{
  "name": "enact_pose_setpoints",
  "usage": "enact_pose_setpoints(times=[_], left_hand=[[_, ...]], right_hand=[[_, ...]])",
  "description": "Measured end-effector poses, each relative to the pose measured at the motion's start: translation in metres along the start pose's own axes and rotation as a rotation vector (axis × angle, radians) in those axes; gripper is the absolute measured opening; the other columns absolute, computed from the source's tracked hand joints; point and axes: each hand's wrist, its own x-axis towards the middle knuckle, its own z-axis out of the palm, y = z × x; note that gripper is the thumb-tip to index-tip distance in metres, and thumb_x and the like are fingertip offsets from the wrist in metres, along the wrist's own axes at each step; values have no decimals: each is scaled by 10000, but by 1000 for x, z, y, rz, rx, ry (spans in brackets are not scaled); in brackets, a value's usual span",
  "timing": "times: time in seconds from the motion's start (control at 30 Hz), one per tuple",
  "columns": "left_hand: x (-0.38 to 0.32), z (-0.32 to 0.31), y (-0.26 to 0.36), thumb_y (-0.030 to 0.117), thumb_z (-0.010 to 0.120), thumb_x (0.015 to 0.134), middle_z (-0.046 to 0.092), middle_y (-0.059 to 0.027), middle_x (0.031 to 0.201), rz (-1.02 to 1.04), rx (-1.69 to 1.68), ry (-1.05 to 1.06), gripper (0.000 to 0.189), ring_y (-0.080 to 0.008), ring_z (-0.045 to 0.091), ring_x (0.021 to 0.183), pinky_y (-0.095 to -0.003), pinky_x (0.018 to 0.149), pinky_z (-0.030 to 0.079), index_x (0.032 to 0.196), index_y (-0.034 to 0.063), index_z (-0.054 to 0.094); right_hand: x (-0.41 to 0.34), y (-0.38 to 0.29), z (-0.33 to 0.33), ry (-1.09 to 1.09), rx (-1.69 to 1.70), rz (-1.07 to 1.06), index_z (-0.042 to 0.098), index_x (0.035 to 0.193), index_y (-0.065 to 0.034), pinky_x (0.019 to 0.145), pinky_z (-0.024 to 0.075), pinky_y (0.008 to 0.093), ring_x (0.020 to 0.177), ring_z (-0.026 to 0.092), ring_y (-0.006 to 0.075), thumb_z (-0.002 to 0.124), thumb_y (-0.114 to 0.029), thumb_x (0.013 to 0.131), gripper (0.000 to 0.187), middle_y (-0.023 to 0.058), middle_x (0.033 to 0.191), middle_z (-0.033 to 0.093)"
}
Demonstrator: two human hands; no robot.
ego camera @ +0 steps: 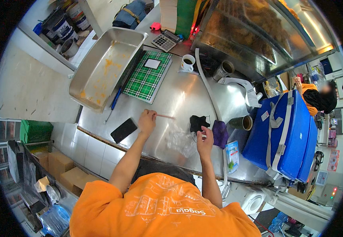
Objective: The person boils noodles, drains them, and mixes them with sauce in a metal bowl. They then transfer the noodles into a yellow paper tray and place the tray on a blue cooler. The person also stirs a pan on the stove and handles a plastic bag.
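My left hand [147, 121] grips one end of a thin pinkish stick [166, 116] above the steel table [171, 100]. A black smartphone [124, 130] lies just left of that wrist. My right hand [204, 139] has its fingers curled with a gap between them, beside a black cloth face mask [199, 123] with thin loops; whether it touches a loop I cannot tell. A purple cloth [220, 134] lies to its right. Between my hands is a crumpled clear plastic bag [181, 137]. A green plaid notebook [148, 75] and a blue pen-like tool [116, 99] lie farther back.
A deep steel pan [106, 66] with orange residue stands back left. Behind are a calculator [166, 41], a white mug [188, 62] and a glass-fronted case [248, 32]. A pale strip [205, 80] crosses the table. A blue cooler box [281, 133] stands right, a person [310, 97] beyond it.
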Motion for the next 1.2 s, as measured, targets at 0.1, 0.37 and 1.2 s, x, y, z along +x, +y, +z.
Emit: enact_pose_setpoints(times=[0.1, 0.37, 1.2], left_hand=[[-15, 1, 7, 199, 712, 936, 626, -81, 1035, 102, 36, -15, 110, -322, 602, 1020, -472, 882, 463, 1035, 151, 703], [-29, 7, 10, 187, 714, 906, 617, -70, 1030, 155, 11, 51, 171, -323, 570, 1015, -487, 899, 408, 1073, 159, 692], [-14, 12, 18, 229, 680, 893, 610, -76, 1026, 100, 137, 4, 165, -319, 558, 1031, -479, 901, 400, 1036, 147, 672]], right_hand=[[8, -10, 9, -39, -9, -68, 666, 1223, -19, 718, 558, 325, 910, 668, 215, 720, -85, 942, 294, 117, 1104, 662], [50, -4, 26, -94, 87, -40, 668, 1213, 7, 721, 559, 329, 869, 684, 216, 708, -73, 949, 279, 135, 1095, 685], [197, 21, 158, -464, 13, -80, 689, 1187, 1, 775, 579, 345, 828, 711, 207, 746, -174, 907, 335, 129, 950, 735]])
